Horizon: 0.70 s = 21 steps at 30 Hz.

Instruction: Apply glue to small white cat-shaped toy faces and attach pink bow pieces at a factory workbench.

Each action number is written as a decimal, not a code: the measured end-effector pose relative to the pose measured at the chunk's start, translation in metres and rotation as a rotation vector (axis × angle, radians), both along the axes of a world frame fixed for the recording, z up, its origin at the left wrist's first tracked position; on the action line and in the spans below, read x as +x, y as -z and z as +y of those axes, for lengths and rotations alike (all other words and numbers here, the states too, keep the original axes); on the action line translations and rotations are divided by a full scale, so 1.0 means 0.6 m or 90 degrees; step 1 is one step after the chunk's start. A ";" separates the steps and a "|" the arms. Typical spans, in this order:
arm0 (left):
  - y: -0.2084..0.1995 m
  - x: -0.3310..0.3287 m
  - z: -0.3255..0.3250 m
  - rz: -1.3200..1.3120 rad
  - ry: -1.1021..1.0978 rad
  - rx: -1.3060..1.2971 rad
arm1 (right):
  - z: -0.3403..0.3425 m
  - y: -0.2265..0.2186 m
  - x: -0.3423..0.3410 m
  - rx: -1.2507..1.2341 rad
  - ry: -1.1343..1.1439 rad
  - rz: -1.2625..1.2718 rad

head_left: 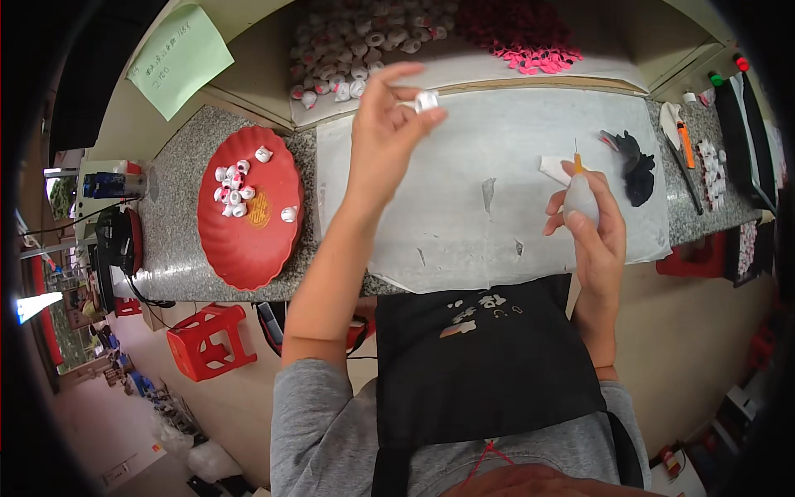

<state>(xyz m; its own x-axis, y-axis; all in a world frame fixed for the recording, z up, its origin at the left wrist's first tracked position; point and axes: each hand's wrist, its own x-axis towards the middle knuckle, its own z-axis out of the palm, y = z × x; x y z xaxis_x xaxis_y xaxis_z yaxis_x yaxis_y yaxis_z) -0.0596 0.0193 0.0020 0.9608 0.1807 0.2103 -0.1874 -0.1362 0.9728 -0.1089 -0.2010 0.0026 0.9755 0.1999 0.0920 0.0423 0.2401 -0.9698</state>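
Note:
Raised over the far part of the white work sheet [464, 224], my left hand [391, 120] pinches a small white rounded piece [426, 101] between thumb and fingers. It is close below a heap of similar white pieces [364, 41] with pink marks. My right hand [598, 219], over the sheet's right side, is wrapped round a white squeeze bottle [581, 199] with a yellow collar and a thin needle tip pointing up and away from me. A folded white cloth or paper [553, 168] lies right beside that hand.
At left stands a red scalloped plate [217, 240] with several white pieces. Pink pieces [538, 60] are heaped on the shelf. A dark crumpled cloth [638, 178], an orange-handled tool [685, 142] and a row of small white pieces [710, 174] lie at right. A red stool [211, 341] stands below left.

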 end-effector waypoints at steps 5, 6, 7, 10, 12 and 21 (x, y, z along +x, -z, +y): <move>0.007 -0.085 -0.039 0.080 0.137 -0.428 | 0.016 -0.020 -0.005 -0.017 0.101 -0.020; 0.011 -0.092 -0.044 0.084 0.138 -0.432 | 0.016 -0.017 -0.005 -0.021 0.103 -0.016; 0.016 -0.098 -0.048 0.075 0.137 -0.443 | 0.015 -0.014 -0.002 0.047 0.105 -0.072; 0.035 -0.104 -0.054 0.064 0.158 -0.472 | 0.021 -0.019 -0.005 0.143 0.101 -0.094; 0.043 -0.108 -0.056 0.012 0.099 -0.435 | 0.035 -0.014 -0.009 0.173 0.195 -0.103; 0.045 -0.113 -0.052 -0.013 0.102 -0.433 | 0.042 -0.021 -0.020 -0.158 0.115 -0.436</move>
